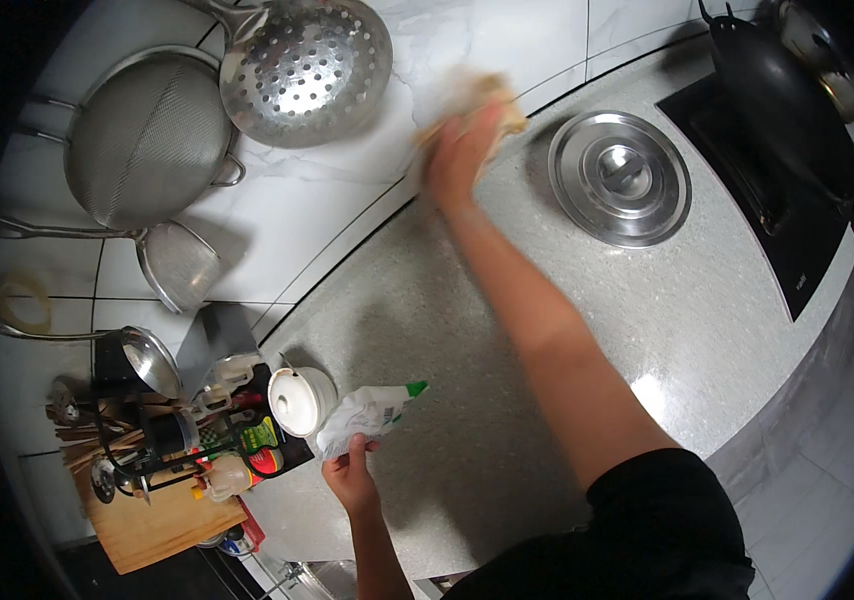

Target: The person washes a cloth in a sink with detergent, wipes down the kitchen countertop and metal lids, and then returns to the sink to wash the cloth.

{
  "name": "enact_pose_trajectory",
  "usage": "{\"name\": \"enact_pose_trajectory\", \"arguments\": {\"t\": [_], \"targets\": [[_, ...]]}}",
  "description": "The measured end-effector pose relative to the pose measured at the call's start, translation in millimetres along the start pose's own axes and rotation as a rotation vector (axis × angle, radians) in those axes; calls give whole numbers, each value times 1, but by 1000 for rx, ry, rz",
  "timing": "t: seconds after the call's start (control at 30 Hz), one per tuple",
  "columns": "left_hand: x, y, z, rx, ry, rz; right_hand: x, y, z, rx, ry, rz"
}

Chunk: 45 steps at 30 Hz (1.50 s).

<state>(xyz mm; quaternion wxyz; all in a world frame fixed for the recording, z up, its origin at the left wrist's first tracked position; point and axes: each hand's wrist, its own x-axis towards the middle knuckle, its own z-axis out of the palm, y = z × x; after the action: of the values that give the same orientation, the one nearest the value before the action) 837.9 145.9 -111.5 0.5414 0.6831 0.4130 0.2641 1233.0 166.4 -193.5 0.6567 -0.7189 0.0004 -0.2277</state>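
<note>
My right hand [464, 154] presses a yellowish-brown cloth [503, 90] against the white tiled wall [547, 45], just above the back edge of the counter. Hand and cloth are blurred. In my left hand [354, 476] is a crumpled white plastic packet [367, 414] with a green corner, held above the grey speckled countertop [427, 315]. Just beside the packet stands a white lidded jar [299, 401]. To the right of my right forearm lies a round stainless steel lid [619, 178].
A perforated skimmer [307, 75], a mesh strainer [149, 139] and ladles [153, 360] hang along the wall. A black rack holds seasoning bottles [228, 476] beside a wooden cutting board [164, 521]. A black wok [779, 105] sits on the black cooktop [794, 247] at right.
</note>
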Motion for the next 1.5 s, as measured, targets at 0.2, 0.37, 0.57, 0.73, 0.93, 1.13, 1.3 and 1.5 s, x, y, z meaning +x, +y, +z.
{"name": "enact_pose_trajectory", "arguments": {"t": [0.2, 0.37, 0.57, 0.73, 0.93, 1.13, 1.3, 1.5], "targets": [[-14, -6, -10, -21, 41, -26, 92, -43, -17, 254, 284, 177], [-25, -2, -33, 13, 45, 5, 171, -111, -37, 80, 413, -523], [-29, -8, -34, -64, 55, -7, 207, -107, -46, 202, 418, -556], [-31, -5, -25, -162, 117, 1, 183, -28, -38, 545, 408, -14], [-28, -2, -28, -90, -19, 53, 74, 39, -12, 36, 381, 216], [-22, 9, 2, -181, -1, 18, -26, 30, -62, -196, -254, -79], [-13, 16, 16, -172, -40, -6, -17, 32, -98, -537, -347, -306], [-6, 7, 12, -191, -25, -12, -4, 51, -68, -1069, -193, -126]]}}
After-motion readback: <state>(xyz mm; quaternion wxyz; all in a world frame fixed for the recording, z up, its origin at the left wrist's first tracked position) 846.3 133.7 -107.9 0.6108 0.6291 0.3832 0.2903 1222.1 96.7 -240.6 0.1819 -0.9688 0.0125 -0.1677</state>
